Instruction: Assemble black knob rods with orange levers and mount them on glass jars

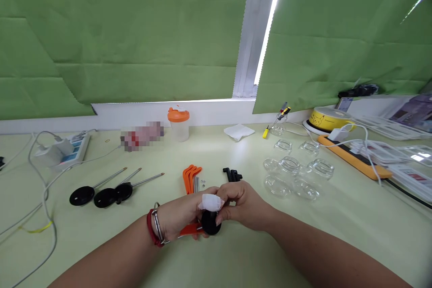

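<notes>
My left hand (182,213), with a red band and a metal bangle at the wrist, is closed around a black round piece (211,223) and an orange part (192,229) with a thin metal rod. A white wrapping (211,202) covers a digit just above the black piece. My right hand (248,207) pinches the right edge of that same black piece; its fingertips partly hide it. Just beyond my hands lie several orange curved handles (191,177), short metal rods (196,184), tiny metal bits (203,183) and small black parts (232,174).
Several black discs with metal rods (106,198) lie at left, near white cables and a power strip (76,150). Clear glass jars (290,165) and transparent pieces (277,185) stand at right. Behind are an orange-lidded cup (178,125), a tissue (239,132) and screwdrivers (278,119).
</notes>
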`<state>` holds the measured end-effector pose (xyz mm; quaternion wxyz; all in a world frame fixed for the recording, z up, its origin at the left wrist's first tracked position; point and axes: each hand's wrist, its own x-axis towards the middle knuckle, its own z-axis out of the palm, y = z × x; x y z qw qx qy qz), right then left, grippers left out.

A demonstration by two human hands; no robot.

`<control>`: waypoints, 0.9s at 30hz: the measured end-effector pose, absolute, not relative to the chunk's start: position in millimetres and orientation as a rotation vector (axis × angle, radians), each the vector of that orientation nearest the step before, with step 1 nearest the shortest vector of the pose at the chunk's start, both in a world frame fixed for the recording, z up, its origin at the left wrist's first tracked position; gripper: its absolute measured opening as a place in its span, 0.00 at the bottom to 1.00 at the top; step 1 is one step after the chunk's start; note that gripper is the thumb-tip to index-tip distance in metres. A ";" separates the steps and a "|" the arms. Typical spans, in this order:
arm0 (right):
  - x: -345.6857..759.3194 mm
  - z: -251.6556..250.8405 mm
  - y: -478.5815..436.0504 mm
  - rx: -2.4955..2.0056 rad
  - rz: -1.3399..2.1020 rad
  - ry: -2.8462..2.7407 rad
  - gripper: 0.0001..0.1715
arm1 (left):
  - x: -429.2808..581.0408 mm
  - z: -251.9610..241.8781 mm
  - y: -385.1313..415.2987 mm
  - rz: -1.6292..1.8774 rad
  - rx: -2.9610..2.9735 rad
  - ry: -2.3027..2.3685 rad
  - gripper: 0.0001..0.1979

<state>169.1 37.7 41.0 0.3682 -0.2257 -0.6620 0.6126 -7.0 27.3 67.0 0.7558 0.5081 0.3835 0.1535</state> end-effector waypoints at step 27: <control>166.0 46.6 26.0 -0.677 1.609 -1.601 0.07 | -4.3 69.8 23.5 0.330 1.177 0.862 0.17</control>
